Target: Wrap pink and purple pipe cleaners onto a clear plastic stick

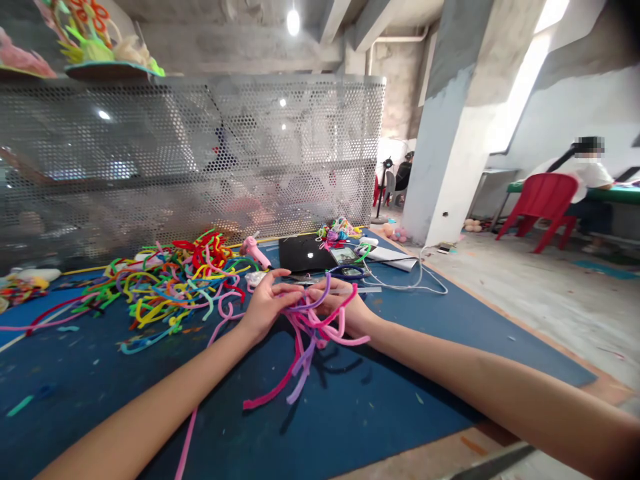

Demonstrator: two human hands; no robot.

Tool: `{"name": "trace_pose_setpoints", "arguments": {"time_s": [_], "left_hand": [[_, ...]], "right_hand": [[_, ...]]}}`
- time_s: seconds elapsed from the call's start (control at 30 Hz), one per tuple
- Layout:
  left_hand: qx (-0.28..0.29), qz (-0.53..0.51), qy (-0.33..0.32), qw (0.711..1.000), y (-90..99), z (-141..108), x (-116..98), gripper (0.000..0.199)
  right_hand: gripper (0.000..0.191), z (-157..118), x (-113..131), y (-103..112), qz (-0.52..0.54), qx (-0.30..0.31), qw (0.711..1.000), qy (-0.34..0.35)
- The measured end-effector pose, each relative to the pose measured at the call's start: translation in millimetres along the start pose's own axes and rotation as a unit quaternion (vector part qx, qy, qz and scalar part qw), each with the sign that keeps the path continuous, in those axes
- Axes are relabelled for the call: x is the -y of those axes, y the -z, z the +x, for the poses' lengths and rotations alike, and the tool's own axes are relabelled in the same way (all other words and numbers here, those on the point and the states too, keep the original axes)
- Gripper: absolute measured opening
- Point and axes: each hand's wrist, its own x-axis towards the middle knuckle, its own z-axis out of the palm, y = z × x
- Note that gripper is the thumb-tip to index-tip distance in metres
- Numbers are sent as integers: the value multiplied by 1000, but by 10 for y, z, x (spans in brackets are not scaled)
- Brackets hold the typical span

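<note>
Between my two hands, just above the blue table, is a loose bunch of pipe cleaners (pixel 310 327) in pink, magenta and purple. My left hand (pixel 267 303) pinches the bunch from the left with thumb and fingers. From the right, my right hand (pixel 345 310) grips the same bunch, its fingers partly hidden behind the curling ends. Several ends hang down toward me, with a magenta one reaching lowest on the left. A long pale pink pipe cleaner (pixel 186 443) runs along the table beneath my left forearm.
A big multicoloured pile of pipe cleaners (pixel 175 283) lies left on the blue table (pixel 400 407). Behind my hands are a pink glue gun (pixel 256 252), a black flat item (pixel 300 256) and a white cable (pixel 430 288). A perforated metal panel (pixel 200 153) stands behind; a person sits far right.
</note>
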Motion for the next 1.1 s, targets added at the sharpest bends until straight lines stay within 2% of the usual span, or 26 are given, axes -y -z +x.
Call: {"name": "trace_pose_setpoints", "arguments": {"time_s": [0.07, 0.17, 0.27, 0.33, 0.4, 0.47, 0.53, 0.6, 0.73, 0.8, 0.93, 0.97, 1.03, 1.1], "left_hand": [[-23, -54, 7, 998, -34, -13, -15, 61], [16, -83, 55, 995, -77, -41, -30, 41], [36, -102, 104, 989, -106, -67, -33, 31], [23, -107, 120, 987, -126, -81, -35, 33], [15, -81, 134, 988, -147, -92, -39, 34], [2, -46, 136, 990, -165, -96, -45, 34], [-21, -24, 121, 992, -176, -93, -50, 34], [-37, -16, 100, 994, -174, -84, -50, 34], [-26, 16, 72, 997, -145, -86, -14, 31], [-15, 63, 69, 996, -136, -106, 13, 31], [23, 168, 51, 984, -142, -119, -18, 35], [38, 195, 43, 979, -136, -104, -63, 38], [57, 236, 25, 970, -93, -58, -206, 41], [42, 266, -5, 963, 12, -21, -406, 40]], "right_hand": [[28, 41, -26, 25, 0, -8, 999, 52], [26, 96, 4, 79, -31, -32, 993, 105], [24, 95, 120, 121, -132, -27, 981, 137], [22, 68, 216, 138, -226, 11, 961, 161], [22, 51, 307, 166, -296, 78, 938, 163], [26, 69, 389, 226, -321, 158, 924, 134], [33, 125, 465, 325, -321, 202, 919, 104], [34, 199, 536, 436, -304, 181, 930, 99], [32, 265, 617, 532, -254, 79, 961, 73], [32, 230, 598, 476, -282, 82, 953, 68], [26, 118, 480, 299, -401, 156, 897, 99], [23, 103, 454, 276, -414, 160, 891, 98], [22, 100, 423, 271, -411, 139, 898, 78], [28, 120, 424, 309, -402, 119, 907, 45]]}}
